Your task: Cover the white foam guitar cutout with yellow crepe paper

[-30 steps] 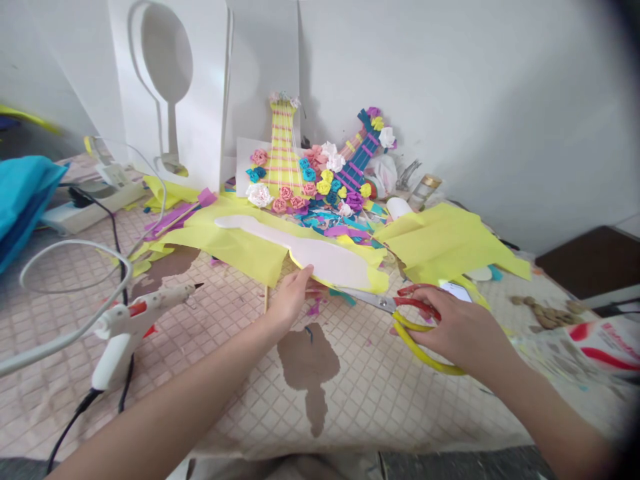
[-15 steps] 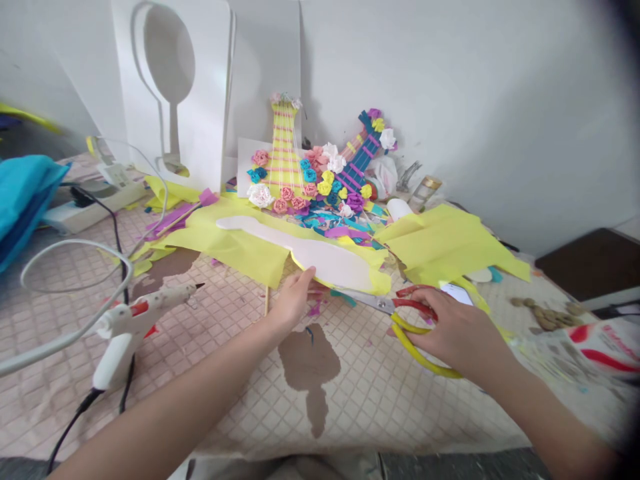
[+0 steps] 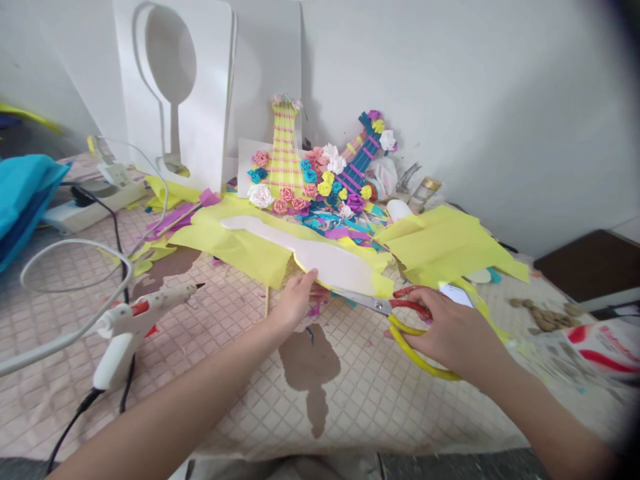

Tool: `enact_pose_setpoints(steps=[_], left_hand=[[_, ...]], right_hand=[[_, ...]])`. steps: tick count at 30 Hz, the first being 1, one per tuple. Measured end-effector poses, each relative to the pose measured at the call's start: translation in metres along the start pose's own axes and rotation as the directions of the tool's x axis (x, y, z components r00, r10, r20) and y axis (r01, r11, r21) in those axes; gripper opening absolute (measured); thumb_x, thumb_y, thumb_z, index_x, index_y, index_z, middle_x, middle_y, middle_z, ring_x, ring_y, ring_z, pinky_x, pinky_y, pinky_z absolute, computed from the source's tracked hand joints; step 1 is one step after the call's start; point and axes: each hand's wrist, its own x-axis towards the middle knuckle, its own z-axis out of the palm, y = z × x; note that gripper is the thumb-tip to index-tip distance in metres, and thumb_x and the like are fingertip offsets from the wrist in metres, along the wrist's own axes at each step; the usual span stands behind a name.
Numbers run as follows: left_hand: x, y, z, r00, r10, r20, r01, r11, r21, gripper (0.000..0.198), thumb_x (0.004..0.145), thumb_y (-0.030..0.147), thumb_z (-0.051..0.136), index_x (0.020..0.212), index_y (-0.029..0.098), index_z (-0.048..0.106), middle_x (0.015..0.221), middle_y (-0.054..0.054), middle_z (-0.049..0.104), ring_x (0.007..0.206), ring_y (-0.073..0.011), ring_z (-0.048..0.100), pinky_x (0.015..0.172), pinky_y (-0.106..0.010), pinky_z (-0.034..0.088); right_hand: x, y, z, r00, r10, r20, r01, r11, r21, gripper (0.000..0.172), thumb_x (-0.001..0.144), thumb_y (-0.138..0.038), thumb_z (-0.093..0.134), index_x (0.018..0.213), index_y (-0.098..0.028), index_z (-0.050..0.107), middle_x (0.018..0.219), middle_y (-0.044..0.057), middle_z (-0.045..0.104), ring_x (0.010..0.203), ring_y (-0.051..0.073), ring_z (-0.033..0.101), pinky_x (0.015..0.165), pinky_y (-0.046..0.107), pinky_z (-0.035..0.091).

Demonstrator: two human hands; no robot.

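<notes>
White cutout (image 3: 336, 265), left hand (image 3: 296, 299) pinching its near edge, right hand (image 3: 447, 327) gripping scissors (image 3: 383, 307)

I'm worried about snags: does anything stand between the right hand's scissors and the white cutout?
Only a yellow paper margin shows between the scissors and the white cutout. The left hand holds the near edge, close to the blades.

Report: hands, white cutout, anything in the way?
Left hand gripping white cutout over yellow paper. Right hand holding scissors at paper's edge. Glue gun off left, clear.
</notes>
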Motion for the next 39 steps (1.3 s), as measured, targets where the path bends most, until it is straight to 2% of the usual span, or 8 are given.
enact_pose_setpoints(steps=[8,13,27,31,36,39], left_hand=[[0.002,0.000,0.001,1.000,-0.004,-0.008,0.004,1.000,-0.008,0.025,0.079,0.031,0.053,0.067,0.011,0.063,0.065,-0.010,0.068,0.060,-0.0179,0.063,0.060,-0.027,0.048],[0.000,-0.001,0.002,1.000,-0.018,-0.009,0.018,1.000,0.004,0.026,0.080,0.029,0.051,0.066,0.012,0.063,0.063,-0.008,0.068,0.057,-0.0165,0.062,0.059,-0.026,0.048],[-0.001,0.001,0.004,0.999,-0.036,-0.026,0.036,0.999,0.025,0.029,0.083,0.025,0.045,0.063,0.014,0.063,0.058,-0.006,0.066,0.056,-0.0173,0.062,0.057,-0.027,0.046],[0.000,-0.001,0.003,0.999,-0.034,-0.024,0.035,0.999,0.037,0.026,0.081,0.026,0.048,0.063,0.014,0.063,0.057,-0.006,0.065,0.056,-0.0172,0.061,0.057,-0.026,0.046],[0.002,-0.003,0.002,0.999,-0.034,-0.016,0.035,0.997,0.063,0.025,0.080,0.028,0.048,0.066,0.015,0.063,0.056,-0.006,0.065,0.054,-0.0170,0.060,0.057,-0.027,0.047],[0.001,-0.001,0.002,1.000,-0.029,-0.004,0.030,0.996,0.084,0.026,0.080,0.028,0.047,0.067,0.014,0.064,0.060,-0.008,0.066,0.058,-0.0183,0.061,0.059,-0.028,0.047]], right_hand=[[-0.001,0.001,0.002,1.000,-0.008,-0.023,0.007,0.999,-0.045,0.031,0.068,-0.046,0.058,0.084,-0.019,0.055,0.075,0.005,0.069,0.060,0.022,0.065,0.051,0.030,0.046],[0.000,-0.003,-0.001,0.999,0.029,0.038,-0.028,0.999,-0.028,0.032,0.066,-0.045,0.062,0.085,-0.021,0.053,0.079,0.003,0.068,0.062,0.020,0.064,0.051,0.030,0.046],[0.001,-0.006,0.003,0.998,0.041,0.043,-0.038,0.998,-0.057,0.031,0.067,-0.048,0.059,0.079,-0.021,0.053,0.060,0.001,0.064,0.051,0.020,0.062,0.045,0.028,0.039],[0.003,-0.011,0.001,0.996,0.068,0.050,-0.066,0.997,-0.048,0.033,0.066,-0.049,0.059,0.082,-0.021,0.052,0.065,0.002,0.065,0.054,0.020,0.062,0.046,0.027,0.040],[0.003,-0.011,0.003,0.998,0.030,0.046,-0.029,0.999,-0.025,0.026,0.069,-0.044,0.056,0.079,-0.020,0.051,0.062,0.002,0.064,0.052,0.019,0.061,0.047,0.028,0.039],[0.002,-0.010,0.005,0.997,0.050,0.053,-0.049,0.999,-0.014,0.024,0.071,-0.044,0.055,0.077,-0.021,0.052,0.058,0.002,0.062,0.050,0.019,0.060,0.046,0.028,0.038]])
